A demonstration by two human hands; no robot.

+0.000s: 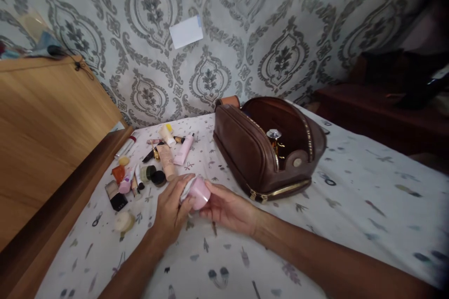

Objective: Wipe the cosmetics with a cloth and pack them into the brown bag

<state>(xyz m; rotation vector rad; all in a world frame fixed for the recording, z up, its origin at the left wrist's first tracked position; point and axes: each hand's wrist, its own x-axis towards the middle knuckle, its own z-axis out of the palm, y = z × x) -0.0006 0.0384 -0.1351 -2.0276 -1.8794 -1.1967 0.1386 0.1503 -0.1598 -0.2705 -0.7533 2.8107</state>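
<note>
A small pink jar (200, 193) is held between both hands over the bed sheet. My left hand (171, 208) is closed round its left end, where something white and crumpled, like a cloth or wipe (187, 188), shows between the fingers and the jar. From the other side, my right hand (231, 208) grips the jar with thumb and fingertips. Behind my right hand stands a brown leather toiletry bag (242, 147), unzipped wide, with a silver-capped bottle (274, 135) inside. Just past my left hand lie a beige tube (165, 159) and a black round lid (158, 178).
Several cosmetics lie on the left: a pink tube (184, 149), a yellow-capped tube (167, 134), a square black-based bottle (115, 195), an orange item (118, 174) and a cream jar (124, 221). A wooden panel (52, 117) borders the left; patterned wallpaper rises behind.
</note>
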